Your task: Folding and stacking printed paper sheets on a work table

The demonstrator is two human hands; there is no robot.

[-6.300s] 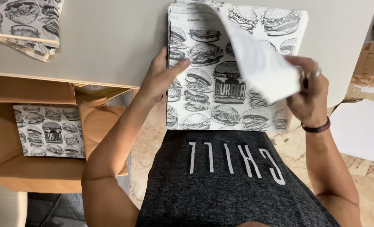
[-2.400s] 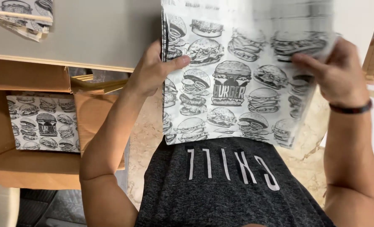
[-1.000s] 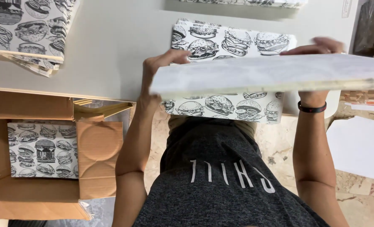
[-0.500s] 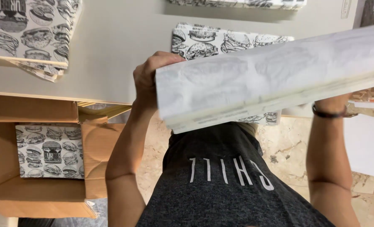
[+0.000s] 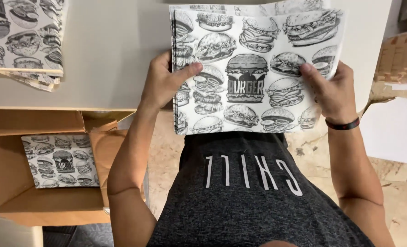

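Observation:
A thick stack of white paper sheets (image 5: 258,68) printed with black burger drawings is held flat in front of me, printed side up, over the front edge of the grey table (image 5: 116,55). My left hand (image 5: 164,82) grips its left edge, thumb on top. My right hand (image 5: 329,91) grips its lower right corner, also with the thumb on top; a dark band circles that wrist. More printed sheets lie on the table under and behind the held stack.
Another pile of the same printed sheets (image 5: 22,39) lies at the table's far left. Below it, an open cardboard box (image 5: 11,183) on the floor holds a further stack (image 5: 59,160). Flattened cardboard and white paper (image 5: 391,128) lie on the floor at right.
The stack was lifted and tilted with its blank underside toward me; now it is turned printed side up and held flat between both hands.

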